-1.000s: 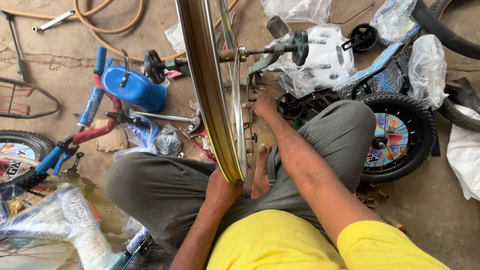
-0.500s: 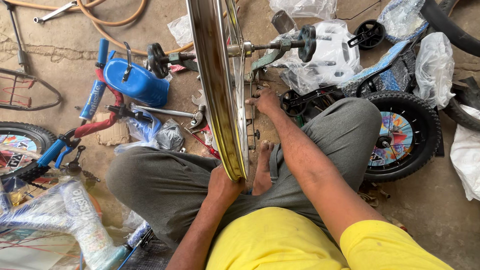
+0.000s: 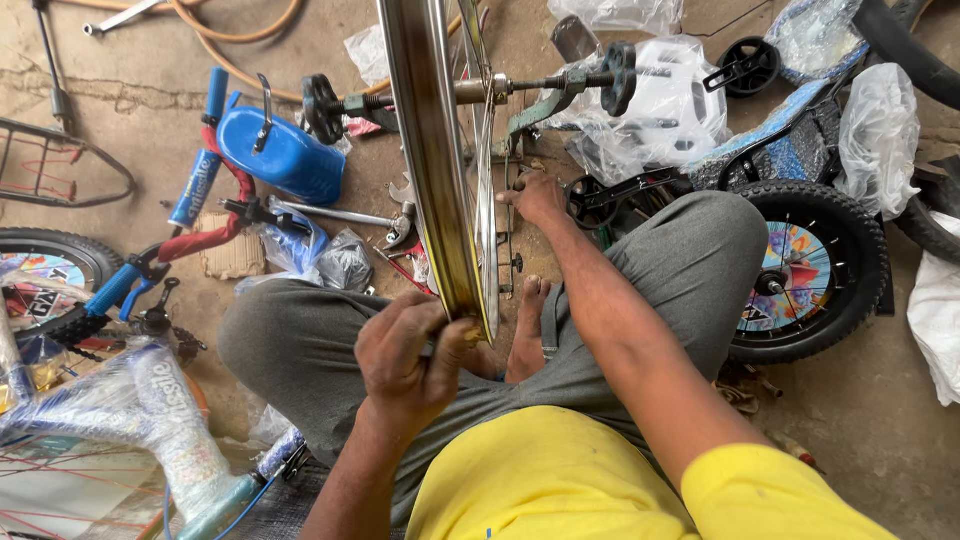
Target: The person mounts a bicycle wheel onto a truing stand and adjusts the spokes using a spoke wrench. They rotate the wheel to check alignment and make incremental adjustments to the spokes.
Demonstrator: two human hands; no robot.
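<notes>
A shiny metal bicycle wheel rim (image 3: pixel 432 160) with thin spokes stands upright on edge between my knees, seen edge-on, its axle (image 3: pixel 520 85) sticking out to the right. My left hand (image 3: pixel 405 355) grips the near bottom of the rim. My right hand (image 3: pixel 537 197) reaches forward past the right side of the wheel, down among small parts on the floor; whether its fingers hold anything is hidden. I sit cross-legged in grey trousers and a yellow shirt, one bare foot (image 3: pixel 527 335) under the rim.
A small black tyred wheel (image 3: pixel 810 270) lies right of my knee. Plastic-wrapped bike parts (image 3: pixel 660 110) sit beyond it. A blue seat (image 3: pixel 283 155), a wrench (image 3: pixel 345 215) and a red-blue frame (image 3: pixel 190 240) lie left. A wrapped frame (image 3: pixel 150 420) is near left.
My left hand has come up and closed around the rim's lower edge. The view has shifted a little closer. My right hand stays low beside the wheel.
</notes>
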